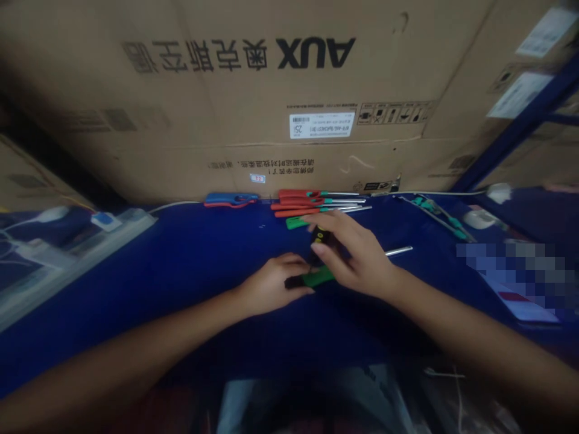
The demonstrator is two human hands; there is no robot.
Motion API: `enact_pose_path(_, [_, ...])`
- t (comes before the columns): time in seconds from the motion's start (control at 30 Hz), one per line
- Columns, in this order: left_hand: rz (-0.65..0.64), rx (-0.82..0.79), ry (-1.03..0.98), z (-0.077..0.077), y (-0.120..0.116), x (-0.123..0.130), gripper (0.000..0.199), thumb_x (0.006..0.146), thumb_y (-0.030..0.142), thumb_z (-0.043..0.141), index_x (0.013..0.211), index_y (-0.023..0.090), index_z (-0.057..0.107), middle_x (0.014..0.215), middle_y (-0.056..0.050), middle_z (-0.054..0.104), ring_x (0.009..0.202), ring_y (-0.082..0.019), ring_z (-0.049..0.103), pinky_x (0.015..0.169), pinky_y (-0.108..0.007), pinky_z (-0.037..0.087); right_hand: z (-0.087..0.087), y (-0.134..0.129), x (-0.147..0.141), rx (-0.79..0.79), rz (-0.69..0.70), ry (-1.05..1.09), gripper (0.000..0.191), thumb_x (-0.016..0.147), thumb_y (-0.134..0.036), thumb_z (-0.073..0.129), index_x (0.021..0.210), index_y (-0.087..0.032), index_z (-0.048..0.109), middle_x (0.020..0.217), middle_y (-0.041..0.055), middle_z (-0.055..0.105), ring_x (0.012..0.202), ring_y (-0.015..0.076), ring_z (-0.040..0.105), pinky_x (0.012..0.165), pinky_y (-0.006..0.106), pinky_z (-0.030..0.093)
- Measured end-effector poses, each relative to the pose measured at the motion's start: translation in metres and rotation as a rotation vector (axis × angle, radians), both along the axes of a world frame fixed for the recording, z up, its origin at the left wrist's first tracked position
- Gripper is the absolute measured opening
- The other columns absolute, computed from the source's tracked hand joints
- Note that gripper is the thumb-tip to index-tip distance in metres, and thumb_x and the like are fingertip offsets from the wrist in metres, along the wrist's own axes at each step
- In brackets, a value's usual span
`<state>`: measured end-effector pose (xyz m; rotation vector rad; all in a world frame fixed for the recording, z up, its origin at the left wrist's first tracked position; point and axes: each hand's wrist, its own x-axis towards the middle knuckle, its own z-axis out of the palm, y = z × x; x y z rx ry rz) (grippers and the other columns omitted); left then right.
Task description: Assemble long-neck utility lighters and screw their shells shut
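Observation:
Near the middle of the blue tabletop, my left hand (pixel 271 284) is closed around the black end of a green long-nosed lighter (pixel 319 276). Its metal tube (pixel 400 251) points right, partly covered by my other hand. My right hand (pixel 357 256) grips a dark screwdriver (pixel 319 236) with yellow marks, held roughly upright over the lighter's body. The screwdriver's tip is hidden between the hands. Just beyond them lie several red long-nosed lighters (pixel 296 208) with metal tubes, and another green one (pixel 296 222). Blue and red handle pieces (pixel 230 199) rest to their left.
A large cardboard box (pixel 253 108) forms a wall behind the blue tabletop (pixel 190 253). At left runs a power strip (pixel 81 271) with plugs. To the right are teal-and-metal pieces (pixel 434 212), a white plug (pixel 479 218) and a flat, partly blurred phone-like object (pixel 527 307).

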<state>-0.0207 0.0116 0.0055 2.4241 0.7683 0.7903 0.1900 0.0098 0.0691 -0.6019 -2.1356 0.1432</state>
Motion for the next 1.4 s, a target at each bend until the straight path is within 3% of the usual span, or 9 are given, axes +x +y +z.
enact_pose_path(0.13, [0.006, 0.01, -0.012, -0.001, -0.001, 0.0, 0.031, 0.085, 0.028, 0.075, 0.115, 0.019, 0.072, 0.105, -0.008, 0.072, 0.099, -0.02, 0.069, 0.095, -0.036, 0.056, 0.008, 0.003, 0.003, -0.169, 0.203, 0.008, 0.039, 0.098, -0.016, 0.048, 0.137, -0.019, 0.051, 0.118, 0.0108, 0.068, 0.104, 0.0179, 0.067, 0.083, 0.033, 0.059])
enact_pose_path(0.23, [0.009, 0.019, -0.028, -0.003, 0.0, 0.0, 0.031, 0.084, 0.026, 0.076, 0.114, 0.018, 0.072, 0.108, -0.008, 0.072, 0.102, -0.022, 0.069, 0.097, -0.038, 0.056, 0.009, 0.001, 0.002, -0.048, 0.165, -0.005, 0.034, 0.096, -0.018, 0.054, 0.129, -0.019, 0.058, 0.106, 0.0084, 0.071, 0.095, 0.0179, 0.068, 0.083, 0.034, 0.058])
enact_pose_path(0.4, [0.031, 0.012, -0.015, -0.003, -0.001, 0.001, 0.024, 0.082, 0.023, 0.078, 0.104, 0.019, 0.075, 0.103, -0.007, 0.074, 0.098, -0.022, 0.07, 0.091, -0.037, 0.058, 0.004, -0.004, -0.006, 0.099, 0.083, -0.065, 0.029, 0.097, -0.019, 0.051, 0.126, -0.017, 0.056, 0.107, 0.0109, 0.069, 0.092, 0.0187, 0.068, 0.071, 0.031, 0.059])
enact_pose_path(0.63, [0.024, 0.02, -0.052, 0.001, -0.001, 0.003, 0.027, 0.079, 0.023, 0.08, 0.105, 0.019, 0.074, 0.103, -0.008, 0.075, 0.099, -0.024, 0.071, 0.093, -0.039, 0.058, -0.003, -0.004, -0.011, 0.142, -0.082, 0.021, 0.023, 0.095, -0.032, 0.061, 0.114, -0.019, 0.061, 0.102, 0.0083, 0.071, 0.084, 0.0183, 0.067, 0.068, 0.03, 0.058])
enact_pose_path(0.7, [0.025, 0.019, -0.049, 0.001, 0.0, 0.003, 0.028, 0.08, 0.024, 0.08, 0.106, 0.019, 0.074, 0.105, -0.008, 0.075, 0.098, -0.024, 0.071, 0.093, -0.039, 0.058, -0.002, -0.003, -0.01, 0.102, -0.11, -0.009, 0.027, 0.096, -0.032, 0.059, 0.12, -0.019, 0.06, 0.109, 0.0099, 0.07, 0.089, 0.0193, 0.068, 0.072, 0.031, 0.059])
enact_pose_path(0.83, [0.027, 0.021, -0.029, 0.0, 0.0, 0.002, 0.029, 0.082, 0.027, 0.078, 0.11, 0.018, 0.074, 0.105, -0.009, 0.073, 0.099, -0.022, 0.071, 0.094, -0.037, 0.058, 0.006, 0.001, -0.002, -0.136, 0.118, -0.001, 0.042, 0.099, -0.019, 0.044, 0.141, -0.017, 0.046, 0.12, 0.0121, 0.066, 0.107, 0.0186, 0.066, 0.086, 0.034, 0.059])
enact_pose_path(0.93, [0.041, 0.041, -0.013, 0.0, -0.001, 0.002, 0.03, 0.083, 0.027, 0.078, 0.112, 0.019, 0.073, 0.104, -0.008, 0.074, 0.098, -0.022, 0.071, 0.094, -0.037, 0.058, 0.01, 0.006, 0.003, -0.216, 0.255, 0.019, 0.042, 0.097, -0.014, 0.045, 0.139, -0.019, 0.049, 0.119, 0.0108, 0.067, 0.103, 0.0164, 0.067, 0.084, 0.031, 0.059])
enact_pose_path(1.23, [0.059, 0.086, -0.045, -0.006, 0.001, 0.002, 0.026, 0.08, 0.027, 0.08, 0.105, 0.021, 0.075, 0.104, -0.007, 0.075, 0.1, -0.025, 0.072, 0.094, -0.041, 0.059, 0.001, 0.003, -0.009, 0.033, 0.164, 0.104, 0.026, 0.091, -0.034, 0.068, 0.112, -0.019, 0.062, 0.102, 0.0073, 0.07, 0.09, 0.0171, 0.066, 0.08, 0.032, 0.059])
enact_pose_path(1.4, [0.058, 0.032, 0.012, 0.0, 0.0, 0.002, 0.029, 0.083, 0.028, 0.076, 0.111, 0.02, 0.071, 0.112, -0.008, 0.072, 0.105, -0.024, 0.07, 0.098, -0.042, 0.056, -0.003, 0.003, -0.009, -0.151, 0.157, 0.253, 0.024, 0.093, -0.029, 0.065, 0.113, -0.019, 0.057, 0.099, 0.0046, 0.065, 0.074, 0.0112, 0.064, 0.063, 0.023, 0.056])
